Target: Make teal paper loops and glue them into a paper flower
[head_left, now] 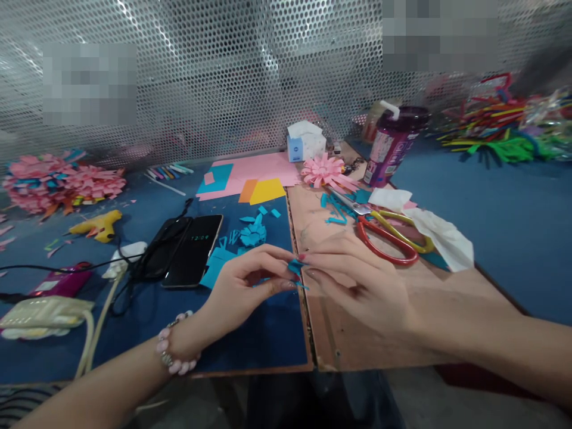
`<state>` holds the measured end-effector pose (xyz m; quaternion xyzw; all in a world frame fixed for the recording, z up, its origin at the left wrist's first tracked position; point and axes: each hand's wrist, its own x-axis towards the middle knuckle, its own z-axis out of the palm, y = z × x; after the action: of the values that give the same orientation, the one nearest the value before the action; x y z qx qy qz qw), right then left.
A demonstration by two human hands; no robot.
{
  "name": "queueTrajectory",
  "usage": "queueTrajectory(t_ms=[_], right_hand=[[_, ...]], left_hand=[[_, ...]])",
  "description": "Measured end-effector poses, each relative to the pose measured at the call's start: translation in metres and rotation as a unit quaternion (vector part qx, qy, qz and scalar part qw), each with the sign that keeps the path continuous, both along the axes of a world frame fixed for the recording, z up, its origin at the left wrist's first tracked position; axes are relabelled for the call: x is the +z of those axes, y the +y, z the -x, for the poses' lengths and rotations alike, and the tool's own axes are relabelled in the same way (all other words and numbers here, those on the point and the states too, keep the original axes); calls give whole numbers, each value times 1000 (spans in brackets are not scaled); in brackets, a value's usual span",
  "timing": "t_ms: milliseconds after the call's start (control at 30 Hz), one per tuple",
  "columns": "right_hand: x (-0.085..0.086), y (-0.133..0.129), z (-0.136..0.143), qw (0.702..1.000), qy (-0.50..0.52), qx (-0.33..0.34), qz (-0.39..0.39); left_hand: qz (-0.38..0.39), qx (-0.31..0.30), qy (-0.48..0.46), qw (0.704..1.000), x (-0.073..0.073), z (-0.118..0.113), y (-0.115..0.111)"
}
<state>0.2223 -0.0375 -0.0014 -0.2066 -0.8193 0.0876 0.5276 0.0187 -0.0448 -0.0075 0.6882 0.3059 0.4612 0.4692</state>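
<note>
Between my two hands is a small piece of blue paper [295, 266], pinched at the fingertips over the seam of the table. My left hand [252, 277], with a beaded bracelet at the wrist, closes thumb and fingers on its left side. From the other side, my right hand [361, 277] holds its edge between thumb and fingers. Just beyond my left hand lies a blue paper flower [253, 231] among blue scraps. Red and yellow handled scissors [386, 238] rest behind my right hand, beside blue paper strips [335, 208].
A phone [192, 250], cables and a yellow glue gun [98, 226] lie to the left, near a power strip [44, 316]. Pink and yellow paper [268, 190], a pink paper flower [326, 171], a tissue box [306, 143] and a purple cup [393, 146] stand toward the perforated metal screen [223, 77].
</note>
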Motion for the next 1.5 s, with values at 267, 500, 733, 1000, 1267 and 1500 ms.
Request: queueTrajectory(t_ms=[267,500,733,1000,1267,1500], right_hand=[[-2,1,0,1000,0,6,-3],[-2,0,1,1000,-6,-8,-23],[0,-2,1,1000,-7,-18,-24],[-4,-2,1,999,-12,-18,-25],[-2,-2,1,1000,-20,-18,-13],[3,-6,2,1000,-9,-13,-15]], left_hand=[[54,-28,-27,998,-1,1,-2],[58,-28,-47,997,2,-3,-2],[60,-28,-54,996,2,-3,-2],[62,-16,-48,997,2,-4,-1],[69,-8,-46,997,3,-3,-2],[55,7,-27,998,4,-4,-2]])
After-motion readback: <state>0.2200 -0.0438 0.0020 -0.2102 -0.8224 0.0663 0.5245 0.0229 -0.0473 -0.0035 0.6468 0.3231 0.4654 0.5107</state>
